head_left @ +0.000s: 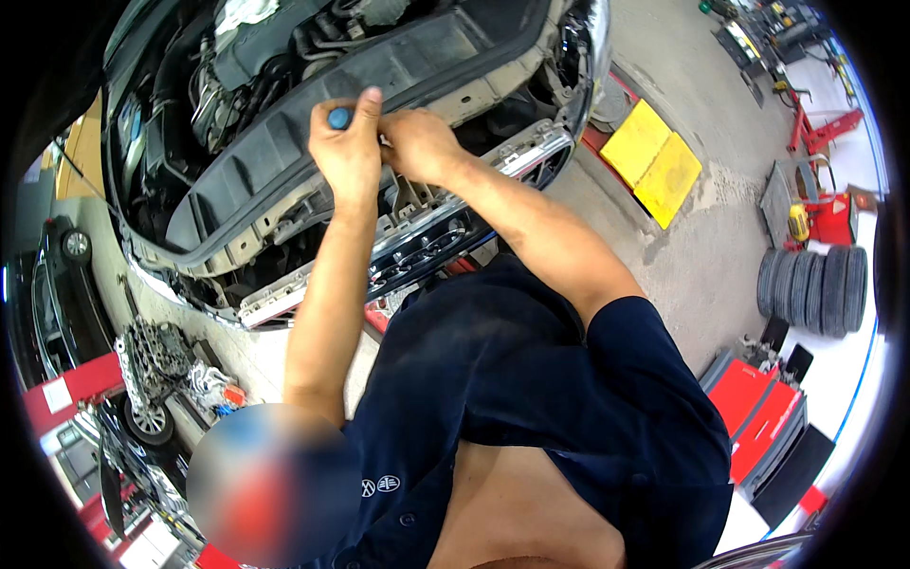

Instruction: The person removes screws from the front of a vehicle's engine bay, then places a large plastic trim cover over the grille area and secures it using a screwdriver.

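Observation:
My left hand (345, 157) is closed round an upright tool with a round blue end (338, 119), thumb raised beside it. My right hand (421, 142) is closed just to the right and a little lower, its fingers curled under; what it grips is hidden. Both hands are over the front of a car with its hood up, at the edge of a long black plastic cover (251, 166). The engine bay (270, 76) lies beyond, and a chrome-edged grille (417, 256) runs below my hands.
At right are yellow plates (654, 161), a floor jack (813, 133), stacked tyres (810, 289) and a red tool cabinet (744, 408). At left are a dark car (66, 313) and a metal engine or gearbox assembly (152, 365). A blurred round patch covers the lower left.

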`<state>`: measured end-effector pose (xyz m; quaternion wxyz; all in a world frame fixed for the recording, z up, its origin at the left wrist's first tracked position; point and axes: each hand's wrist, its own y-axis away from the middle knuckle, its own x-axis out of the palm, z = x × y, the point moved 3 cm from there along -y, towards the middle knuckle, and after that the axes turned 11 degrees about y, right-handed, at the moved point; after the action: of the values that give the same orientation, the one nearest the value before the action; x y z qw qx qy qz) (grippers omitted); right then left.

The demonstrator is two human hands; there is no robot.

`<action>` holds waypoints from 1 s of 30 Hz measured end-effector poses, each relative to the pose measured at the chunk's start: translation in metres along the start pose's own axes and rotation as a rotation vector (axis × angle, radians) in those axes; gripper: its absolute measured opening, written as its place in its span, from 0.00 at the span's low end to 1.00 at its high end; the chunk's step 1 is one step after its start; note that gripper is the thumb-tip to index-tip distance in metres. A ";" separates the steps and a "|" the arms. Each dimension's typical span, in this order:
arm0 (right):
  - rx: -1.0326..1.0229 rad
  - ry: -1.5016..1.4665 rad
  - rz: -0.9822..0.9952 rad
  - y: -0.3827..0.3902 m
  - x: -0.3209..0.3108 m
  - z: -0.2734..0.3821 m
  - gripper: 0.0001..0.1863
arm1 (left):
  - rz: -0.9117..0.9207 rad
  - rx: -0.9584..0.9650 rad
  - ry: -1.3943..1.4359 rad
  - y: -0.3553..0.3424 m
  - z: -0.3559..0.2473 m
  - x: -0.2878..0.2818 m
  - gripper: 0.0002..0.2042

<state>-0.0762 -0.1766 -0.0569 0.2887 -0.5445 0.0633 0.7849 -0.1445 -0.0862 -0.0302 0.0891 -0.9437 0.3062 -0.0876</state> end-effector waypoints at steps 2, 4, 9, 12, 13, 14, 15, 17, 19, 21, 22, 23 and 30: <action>0.085 -0.087 0.017 0.005 0.005 0.003 0.13 | -0.084 -0.061 0.177 0.001 0.001 0.011 0.14; 0.084 0.026 0.072 0.015 0.000 0.005 0.14 | 0.076 0.012 0.178 -0.013 0.023 0.012 0.12; 0.168 -0.028 0.093 0.075 -0.024 -0.035 0.22 | 0.551 -0.131 0.308 -0.027 0.027 0.000 0.11; 0.274 0.033 0.029 0.127 -0.036 -0.067 0.18 | 0.791 -0.174 0.324 -0.035 0.026 -0.001 0.10; 0.332 0.000 0.073 0.139 -0.041 -0.073 0.17 | 0.912 -0.216 0.335 -0.042 0.029 -0.001 0.10; 0.398 -0.034 0.115 0.153 -0.045 -0.074 0.17 | 0.929 -0.231 0.357 -0.049 0.031 0.001 0.10; 0.463 -0.070 0.157 0.160 -0.046 -0.074 0.16 | 0.945 -0.246 0.378 -0.055 0.033 0.004 0.10; 0.475 -0.071 0.115 0.158 -0.058 -0.072 0.15 | 0.945 -0.288 0.390 -0.058 0.039 0.003 0.09; 0.480 -0.076 0.043 0.151 -0.072 -0.071 0.15 | 0.733 -0.143 0.285 -0.040 0.031 0.002 0.08; 0.528 -0.076 0.012 0.151 -0.075 -0.072 0.15 | 0.436 0.070 0.250 -0.024 0.029 0.006 0.10; 0.549 -0.077 0.000 0.151 -0.076 -0.072 0.15 | 0.216 0.038 0.260 -0.014 0.032 0.008 0.11; 0.541 -0.071 0.011 0.153 -0.073 -0.072 0.14 | 0.077 0.010 0.228 -0.008 0.031 0.010 0.10; 0.546 -0.010 0.094 0.171 -0.047 -0.071 0.13 | 0.290 -0.072 0.199 -0.025 0.054 0.000 0.09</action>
<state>-0.0967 -0.3655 -0.0798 0.3886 -0.4390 0.2962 0.7540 -0.1181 -0.0602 -0.0771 0.0360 -0.8790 0.4492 -0.1559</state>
